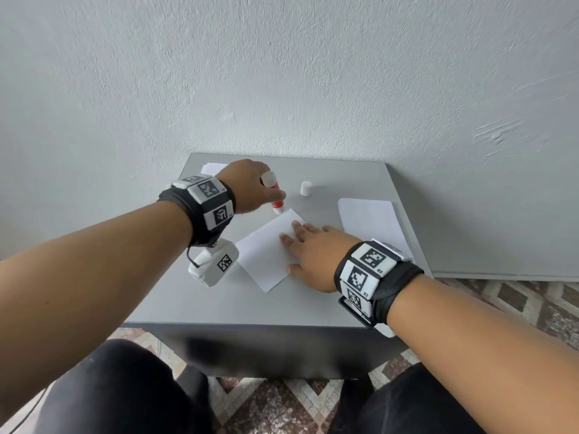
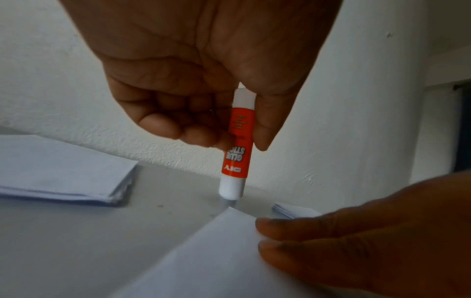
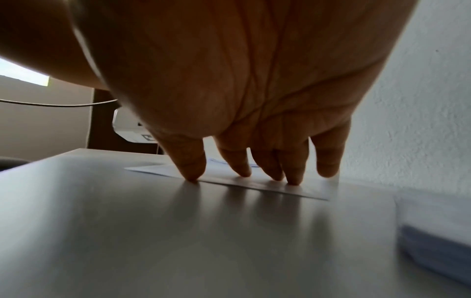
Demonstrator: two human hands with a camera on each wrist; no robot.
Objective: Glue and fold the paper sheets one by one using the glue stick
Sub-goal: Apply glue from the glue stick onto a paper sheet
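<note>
Pinching cylindrical orange-white glue stick (image 2: 235,149), left hand (image 1: 247,186); right hand (image 1: 313,258) flat, fingers straight, pressing smooth white sheet (image 1: 266,255).

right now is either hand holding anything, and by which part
The left hand grips the glue stick by its upper barrel, tip down near the paper sheet. The right hand holds nothing; its straight fingers press on that sheet.

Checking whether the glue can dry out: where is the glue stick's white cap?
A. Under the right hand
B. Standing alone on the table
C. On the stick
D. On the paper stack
B: the cap stands by itself on the table, apart from the glue stick that the left hand grips.
</note>
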